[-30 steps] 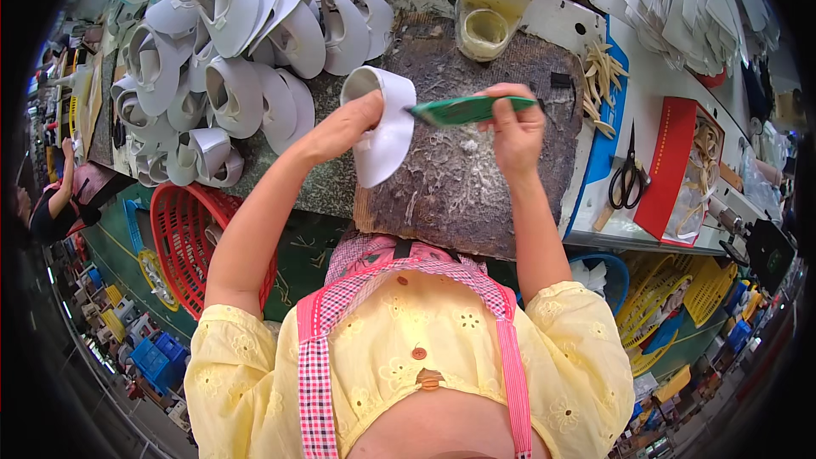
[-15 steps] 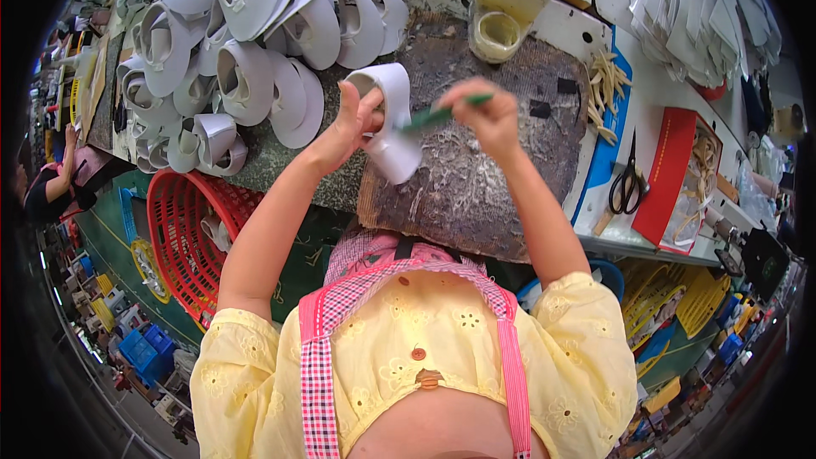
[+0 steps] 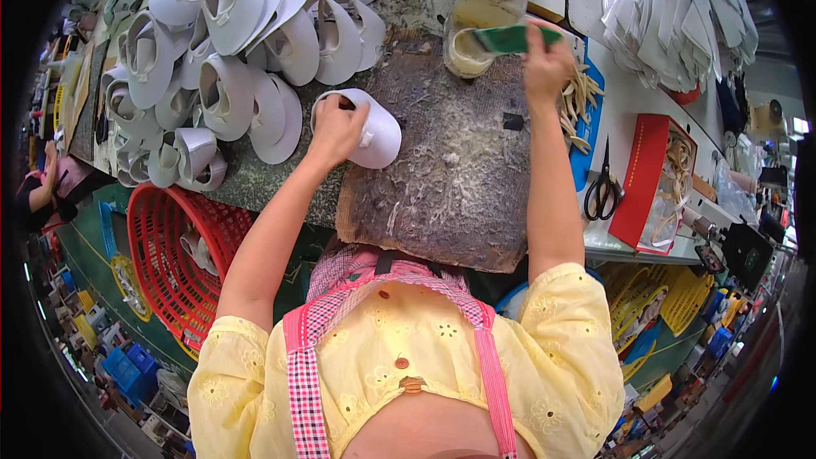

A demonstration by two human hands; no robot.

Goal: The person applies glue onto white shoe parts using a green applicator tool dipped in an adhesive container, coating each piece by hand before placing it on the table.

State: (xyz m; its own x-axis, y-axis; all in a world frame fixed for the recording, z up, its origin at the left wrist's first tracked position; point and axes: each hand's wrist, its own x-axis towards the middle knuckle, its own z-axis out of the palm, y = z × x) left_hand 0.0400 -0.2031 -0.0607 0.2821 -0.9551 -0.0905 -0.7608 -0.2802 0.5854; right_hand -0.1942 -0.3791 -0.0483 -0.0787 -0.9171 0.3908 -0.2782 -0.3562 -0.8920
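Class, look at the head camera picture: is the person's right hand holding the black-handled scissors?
No: the right hand holds a green brush at the glue pot, while the scissors lie untouched.

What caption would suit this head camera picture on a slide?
Left hand holds a white shoe piece on a stained work board while the right hand dips a green brush into a glue jar.

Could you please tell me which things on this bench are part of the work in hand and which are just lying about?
In use:
left hand on white shoe piece
right hand with green brush at glue pot
stained work board

Lying about:
scissors
red basket
piled white pieces
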